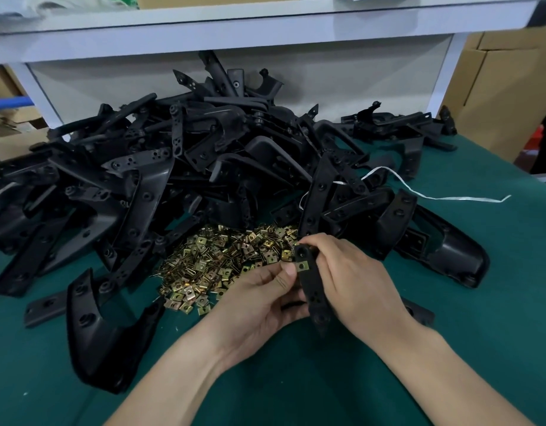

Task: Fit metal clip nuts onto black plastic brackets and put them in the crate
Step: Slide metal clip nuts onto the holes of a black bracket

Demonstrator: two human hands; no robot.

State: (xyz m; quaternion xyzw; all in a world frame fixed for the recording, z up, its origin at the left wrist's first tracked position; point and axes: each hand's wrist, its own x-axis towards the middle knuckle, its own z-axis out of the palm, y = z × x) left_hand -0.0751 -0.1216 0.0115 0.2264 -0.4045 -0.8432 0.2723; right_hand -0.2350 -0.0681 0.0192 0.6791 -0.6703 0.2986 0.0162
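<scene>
The person is holding one black bracket [313, 290] upright-ish and slightly tilted between both hands, just above the near middle of the green surface [296, 379], so that its flat drilled strip is facing the camera and the holes are easy to see. The right hand [351, 272] is wrapping its grip round the bracket's right edge near the top, fingers curled behind it, apparently steadying the part against the push coming from the other side. The left hand [265, 290] is pinching a single brass-coloured clip nut [302, 266] between thumb and fingertips and pressing it onto the bracket's left edge, where the nut's hole is sitting over the strip; whether it is fully seated is too small to tell. The loose clip nuts [222, 259] are lying in a spread pile just beyond the hands, probably so the next one is a short reach away. The heap of brackets [204, 155] is filling the far and left of the surface under a white shelf [234, 32], with a white strap [434, 196] trailing out of it to the right. The crate is not showing anywhere, so judging by this the fitting step is in hand and the dropping-in is yet to come.
</scene>
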